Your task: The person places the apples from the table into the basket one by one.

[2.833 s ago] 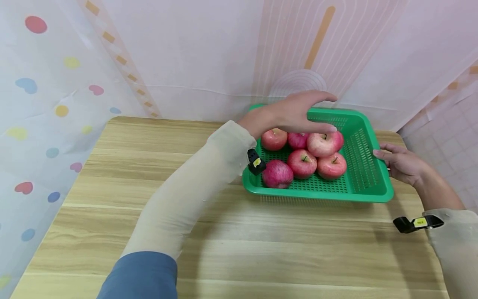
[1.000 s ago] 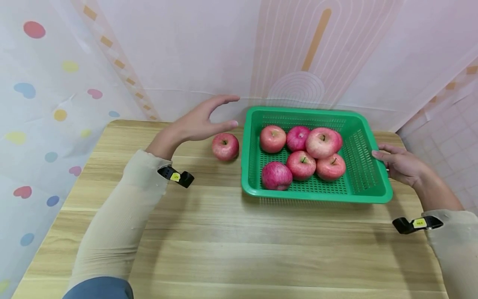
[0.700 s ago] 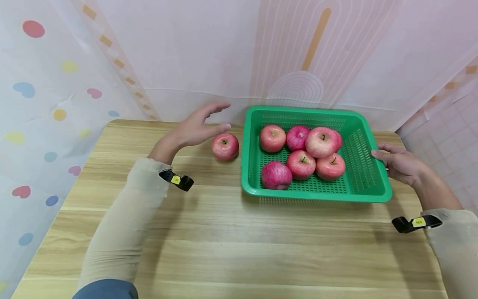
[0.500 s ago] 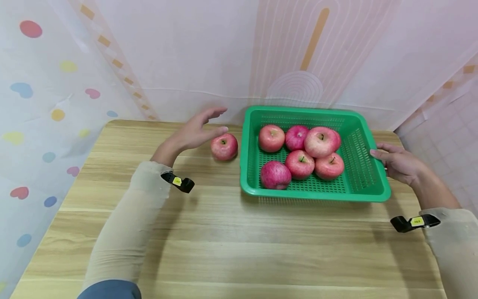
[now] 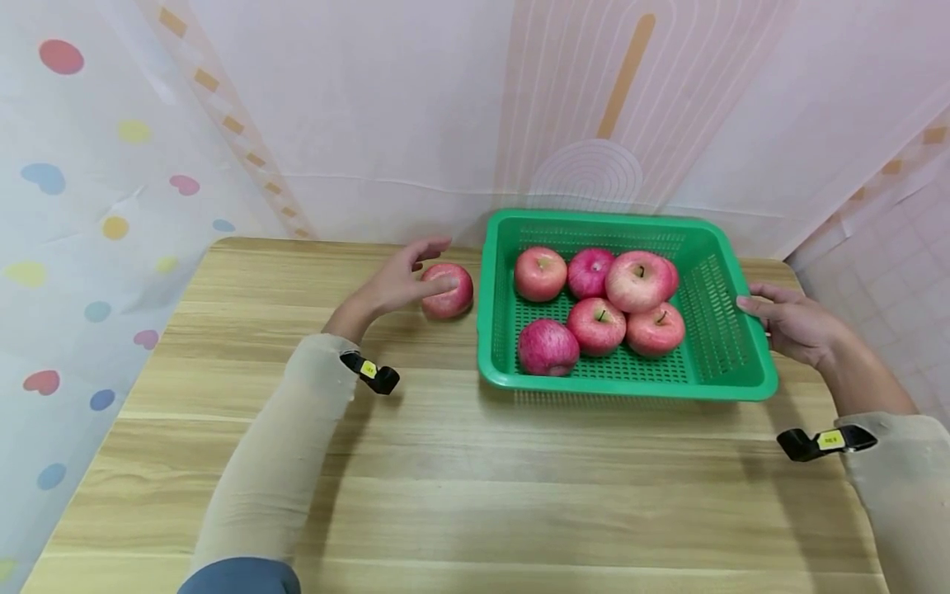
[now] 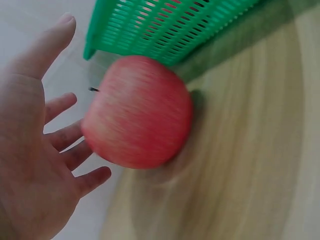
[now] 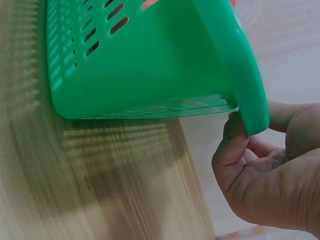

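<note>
While the green basket [image 5: 750, 363] sits on the far right part of the wooden surface [image 5: 475, 478], a single red apple [image 5: 450, 291] lies on the bare wood just beside the basket's left wall, close to its far corner. The left hand [image 5: 404, 276] reaches that apple from the side away from the basket; its fingers are spread and nearly straight, with the thumb lying across the near face of the fruit and the other fingers above its far side. From the left wrist view the apple [image 6: 137, 112] is just in front of the wide palm [image 6: 30, 165], the fingers not curled round it, and whether skin actually meets the fruit cannot be told. The right hand [image 5: 790, 323] is at the basket's right wall, with the fingers curled under the rim and the thumb on top, so it grips the rim [image 7: 250, 112]. Inside the basket lie six more apples: three in a row along the far side, two nearer the middle, and one darker apple [image 5: 547, 348] by the near left corner. Both forearms wear pale sleeves, and a small black clip with a yellow tag [image 5: 371, 373] hangs at each wrist.
</note>
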A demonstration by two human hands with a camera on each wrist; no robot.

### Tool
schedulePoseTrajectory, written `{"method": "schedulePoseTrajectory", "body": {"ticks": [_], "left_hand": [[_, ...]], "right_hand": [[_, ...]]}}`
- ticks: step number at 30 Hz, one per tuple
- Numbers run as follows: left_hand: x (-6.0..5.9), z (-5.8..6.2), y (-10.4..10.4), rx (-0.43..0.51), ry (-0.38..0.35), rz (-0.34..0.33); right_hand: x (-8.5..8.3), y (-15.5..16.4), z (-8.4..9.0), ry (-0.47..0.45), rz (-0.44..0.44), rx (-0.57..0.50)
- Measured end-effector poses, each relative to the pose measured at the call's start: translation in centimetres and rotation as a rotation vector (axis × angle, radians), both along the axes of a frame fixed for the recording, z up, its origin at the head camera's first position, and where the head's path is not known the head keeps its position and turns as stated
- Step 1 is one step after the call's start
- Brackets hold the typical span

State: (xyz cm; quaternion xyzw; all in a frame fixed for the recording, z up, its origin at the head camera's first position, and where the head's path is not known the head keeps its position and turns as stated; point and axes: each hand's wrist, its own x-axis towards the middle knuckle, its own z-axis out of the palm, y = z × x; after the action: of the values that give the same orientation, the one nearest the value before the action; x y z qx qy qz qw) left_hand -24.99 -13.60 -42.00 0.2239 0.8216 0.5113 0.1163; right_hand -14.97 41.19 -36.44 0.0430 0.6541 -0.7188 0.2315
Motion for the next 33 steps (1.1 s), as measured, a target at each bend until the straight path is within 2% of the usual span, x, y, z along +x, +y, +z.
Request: {"method": "schedulePoseTrajectory", "body": {"ticks": [6,13,18,33], "left_hand": [[0.2,-1.3,0.5,0.029,-0.054,0.023],[0.5,-1.8,1.0,-0.033,-0.036,0.045],[0.7,-2.2,1.3,-0.024,-0.045,0.044],[0.6,-2.7,1.7,0.001,-0.002,0.018]], "right_hand": [[0.0,0.1,0.0,0.008,0.010,-0.001],[0.0,0.1,-0.1,0.002,0.007,-0.005],[0.0,0.1,-0.1,0.010,0.019,-0.013],[0.0,0.2,-0.2,0.012,0.022,-0.014]]}}
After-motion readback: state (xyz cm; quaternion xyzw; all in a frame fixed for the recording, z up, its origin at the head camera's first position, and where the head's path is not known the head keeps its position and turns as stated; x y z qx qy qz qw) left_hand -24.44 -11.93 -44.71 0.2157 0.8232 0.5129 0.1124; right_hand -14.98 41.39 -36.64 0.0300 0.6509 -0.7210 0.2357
